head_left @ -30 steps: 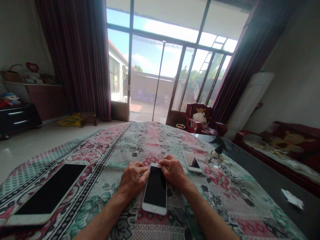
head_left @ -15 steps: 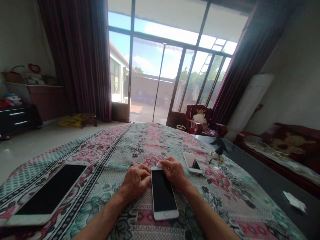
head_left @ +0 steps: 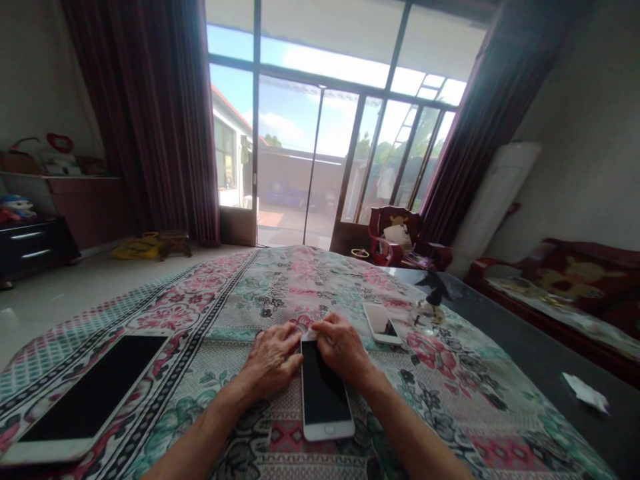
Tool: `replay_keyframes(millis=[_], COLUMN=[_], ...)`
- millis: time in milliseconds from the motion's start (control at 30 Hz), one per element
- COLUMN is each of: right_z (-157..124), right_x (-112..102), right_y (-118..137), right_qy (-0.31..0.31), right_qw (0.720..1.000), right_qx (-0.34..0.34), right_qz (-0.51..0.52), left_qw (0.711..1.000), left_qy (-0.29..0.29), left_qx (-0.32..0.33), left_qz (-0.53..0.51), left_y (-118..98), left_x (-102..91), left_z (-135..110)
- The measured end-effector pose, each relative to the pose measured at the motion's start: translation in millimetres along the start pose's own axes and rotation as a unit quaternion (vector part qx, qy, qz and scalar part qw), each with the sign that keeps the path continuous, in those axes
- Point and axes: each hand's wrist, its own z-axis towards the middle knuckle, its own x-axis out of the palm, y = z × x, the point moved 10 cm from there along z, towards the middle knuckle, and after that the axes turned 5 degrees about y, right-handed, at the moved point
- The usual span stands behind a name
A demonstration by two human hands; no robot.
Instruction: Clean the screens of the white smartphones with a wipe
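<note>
A white smartphone (head_left: 326, 393) with a dark screen lies face up on the patterned tablecloth (head_left: 240, 363), directly before me. My left hand (head_left: 273, 353) rests beside its upper left edge, fingers bent and the thumb against the phone's side. At the phone's top end, my right hand (head_left: 343, 343) pinches a small white wad, perhaps tissue, mostly hidden under the fingers. That hand covers the upper right corner of the screen. To the right lies a second white phone (head_left: 383, 323). A large white tablet (head_left: 95, 393) with a black screen lies at the left.
A glass dish (head_left: 427, 315) with a dark object stands on the cloth to the right. Beyond the cloth, a crumpled white paper (head_left: 585, 392) lies on the dark tabletop (head_left: 545, 363). A wooden chair (head_left: 395, 233) and a bench (head_left: 560, 273) stand farther back, near glass doors.
My right hand has shifted slightly left along the phone's top end, with the white wad in it. The left hand's fingers have stretched out a little. The camera view has turned slightly.
</note>
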Motion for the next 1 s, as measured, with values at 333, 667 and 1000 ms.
replay_keyframes(millis=[333, 667, 1000], right_z=[-1.4, 1.4, 0.8], right_x=[3.7, -4.1, -1.7], right_y=[14.0, -16.3, -0.9], right_qy=[0.019, 0.094, 0.091], right_qw=[0.998, 0.995, 0.995], right_qx=[-0.054, 0.022, -0.031], right_qz=[-0.032, 0.008, -0.008], left_qw=[1.000, 1.000, 1.000], left_qy=[0.008, -0.019, -0.017], left_qx=[0.000, -0.009, -0.013], left_qz=[0.015, 0.021, 0.012], left_y=[-1.3, 1.1, -0.3], left_x=[-0.9, 0.0, -1.4], left_z=[2.7, 4.6, 2.3])
